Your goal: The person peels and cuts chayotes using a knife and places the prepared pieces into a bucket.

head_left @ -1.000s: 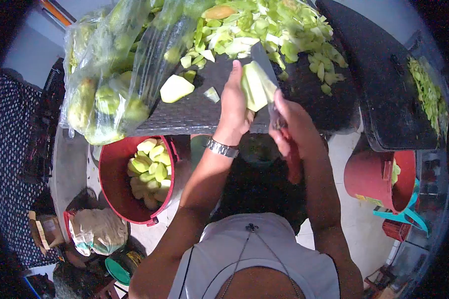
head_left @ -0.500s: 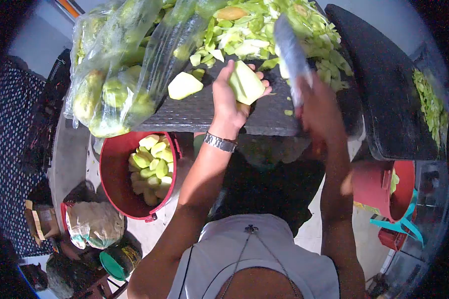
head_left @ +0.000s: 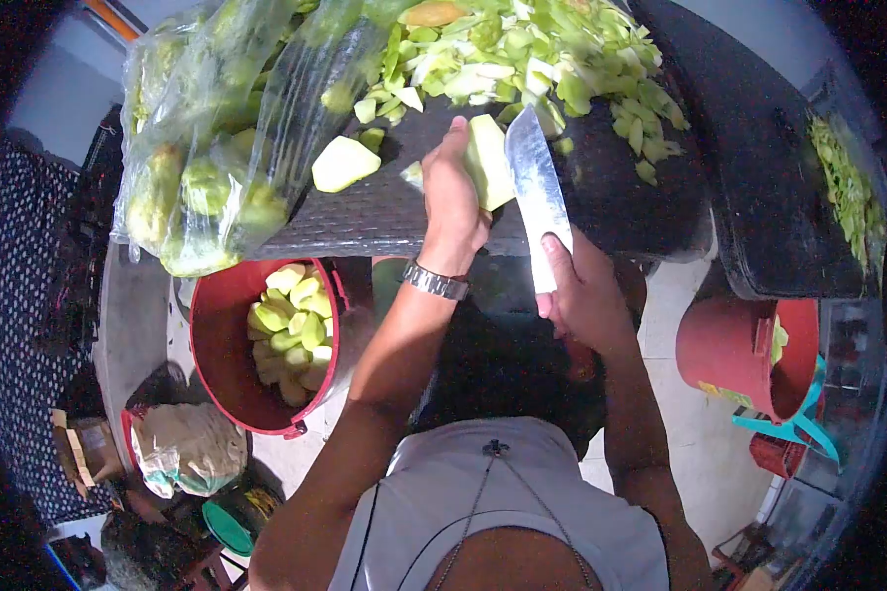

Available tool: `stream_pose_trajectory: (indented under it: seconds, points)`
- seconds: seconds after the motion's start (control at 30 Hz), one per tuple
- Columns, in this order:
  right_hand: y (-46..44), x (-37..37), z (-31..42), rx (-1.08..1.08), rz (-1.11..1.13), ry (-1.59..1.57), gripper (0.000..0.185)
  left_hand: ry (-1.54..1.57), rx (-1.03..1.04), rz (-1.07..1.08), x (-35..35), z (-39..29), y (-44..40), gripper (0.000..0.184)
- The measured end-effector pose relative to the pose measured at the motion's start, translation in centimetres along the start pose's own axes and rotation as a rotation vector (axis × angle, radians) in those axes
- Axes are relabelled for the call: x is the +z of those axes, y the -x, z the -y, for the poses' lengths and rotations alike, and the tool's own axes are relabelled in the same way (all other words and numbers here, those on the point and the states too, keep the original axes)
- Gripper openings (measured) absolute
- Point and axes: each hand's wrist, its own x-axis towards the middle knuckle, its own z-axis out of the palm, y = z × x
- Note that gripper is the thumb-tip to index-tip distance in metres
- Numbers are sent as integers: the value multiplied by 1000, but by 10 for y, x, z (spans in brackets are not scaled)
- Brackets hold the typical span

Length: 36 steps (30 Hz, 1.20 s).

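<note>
My left hand (head_left: pixel 453 197) is closed round a peeled pale-green fruit (head_left: pixel 488 163) above the front of the dark work surface (head_left: pixel 365 231). My right hand (head_left: pixel 586 291) grips a broad-bladed knife (head_left: pixel 539 172) by its handle, the blade pointing up and away. Its blade lies right beside the fruit's right side; whether the edge touches is hard to tell. Left of my left hand rests another peeled piece (head_left: pixel 346 164). A heap of green peelings (head_left: pixel 522 59) spreads behind both hands.
A clear plastic bag of green fruit (head_left: pixel 207 187) stands at the left. Below it is a red bucket (head_left: pixel 202 345) holding peeled pieces (head_left: pixel 291 330). Another red bucket (head_left: pixel 719 345) stands at the right, under a dark board (head_left: pixel 749 197) with shreds (head_left: pixel 848 192) beyond it.
The knife has swung left and down from the peelings to the fruit's side. My left hand has turned the fruit, so it shows narrower and more upright. The view has shifted slightly.
</note>
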Motion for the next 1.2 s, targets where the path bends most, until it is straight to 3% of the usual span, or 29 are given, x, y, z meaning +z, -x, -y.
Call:
stream_pose_trajectory:
  seconds: [0.17,0.4,0.77,0.87,1.0,1.2]
  points:
    - [-7,1,-7,-98,51,-47,37,-5,-55,21,9,7,15,37]
    - [-14,2,0,-8,32,-64,42,-122,-58,69,11,20,33,43]
    - [-9,7,-12,-105,25,-65,42,-182,-91,-36,19,14,24,43]
    - [-17,1,4,19,79,-51,44,-226,3,29,9,30,26,43]
    - [-26,0,-2,11,172,-157,48,-349,44,6,8,22,22,43]
    - [-34,-11,5,124,267,-126,48,-268,42,47,6,15,19,42]
